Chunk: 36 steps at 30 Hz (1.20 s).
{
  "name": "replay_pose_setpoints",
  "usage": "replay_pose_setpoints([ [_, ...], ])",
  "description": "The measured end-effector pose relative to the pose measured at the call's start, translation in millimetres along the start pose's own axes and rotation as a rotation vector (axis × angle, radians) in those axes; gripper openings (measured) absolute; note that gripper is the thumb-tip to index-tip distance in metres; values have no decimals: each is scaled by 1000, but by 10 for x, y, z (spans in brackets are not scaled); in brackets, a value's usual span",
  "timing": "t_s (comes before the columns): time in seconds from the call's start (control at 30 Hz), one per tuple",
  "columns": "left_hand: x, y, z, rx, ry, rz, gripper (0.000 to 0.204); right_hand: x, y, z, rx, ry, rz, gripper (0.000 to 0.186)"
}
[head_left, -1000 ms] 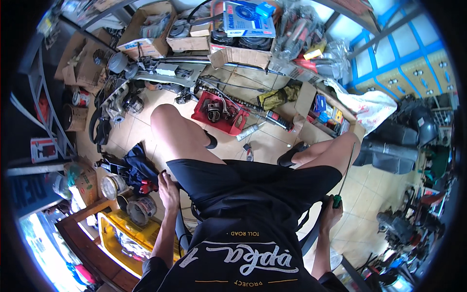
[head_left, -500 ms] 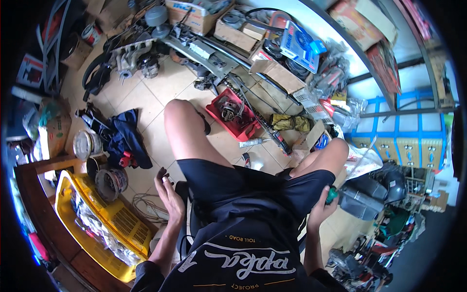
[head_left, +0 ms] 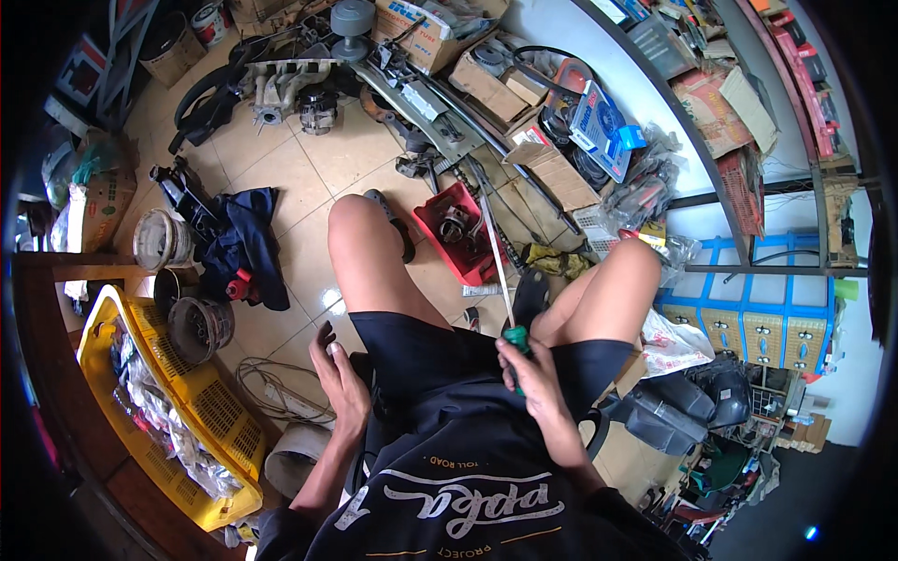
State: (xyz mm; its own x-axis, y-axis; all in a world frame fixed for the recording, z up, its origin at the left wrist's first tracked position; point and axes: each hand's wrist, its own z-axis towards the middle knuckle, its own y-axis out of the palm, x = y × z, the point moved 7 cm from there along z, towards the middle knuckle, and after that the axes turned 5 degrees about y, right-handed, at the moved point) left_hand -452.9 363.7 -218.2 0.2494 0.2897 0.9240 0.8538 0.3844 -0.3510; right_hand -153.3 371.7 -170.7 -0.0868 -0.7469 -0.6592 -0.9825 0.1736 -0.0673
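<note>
My right hand (head_left: 541, 385) is wrapped round the green handle of a long screwdriver (head_left: 514, 338), above my lap. The screwdriver's thin metal shaft points up and forward, its tip end overlapping the red tray in the picture. Beside my left thigh, my left hand (head_left: 344, 383) is raised with fingers apart and nothing in it. On the tiled floor in front of my feet lies the red tray (head_left: 475, 273), holding a metal machine part (head_left: 456, 224).
A yellow crate (head_left: 201, 388) with plastic-wrapped items stands at the left, near wheel-like rims (head_left: 201, 330) and dark blue cloth (head_left: 253, 238). Metal engine parts (head_left: 295, 84) and cardboard boxes (head_left: 561, 173) lie ahead. A blue-framed drawer cabinet (head_left: 748, 318) stands right.
My right hand has swung inward from beside my right thigh to above my lap, bringing the screwdriver upright into view. My left hand stays nearly in place; the view has shifted slightly.
</note>
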Motion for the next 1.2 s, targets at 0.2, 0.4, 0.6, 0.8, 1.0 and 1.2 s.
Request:
replay_pose_setpoints([
  [0.2, -40, -2, -36, 38, -90, -65, 42, 415, 97, 180, -18, 144, 123, 21],
  [0.4, -131, -15, -67, 24, -29, 30, 45, 335, -47, 248, 1, 70, 69, 20],
  [0.6, -8, 8, -61, 64, -75, 17, 37, 375, -149, 325, -2, 90, 131, 18],
  [0.8, -36, 11, -42, 78, 36, 151, 37, 334, -132, 452, -119, 88, 85, 18],
  [1.0, -8, 9, -108, 92, 2, 244, 37, 316, -374, 676, -119, 87, 108, 17],
  [1.2, -127, -226, -257, 207, 28, 301, 37, 115, -542, 903, -157, -5, 111, 18],
])
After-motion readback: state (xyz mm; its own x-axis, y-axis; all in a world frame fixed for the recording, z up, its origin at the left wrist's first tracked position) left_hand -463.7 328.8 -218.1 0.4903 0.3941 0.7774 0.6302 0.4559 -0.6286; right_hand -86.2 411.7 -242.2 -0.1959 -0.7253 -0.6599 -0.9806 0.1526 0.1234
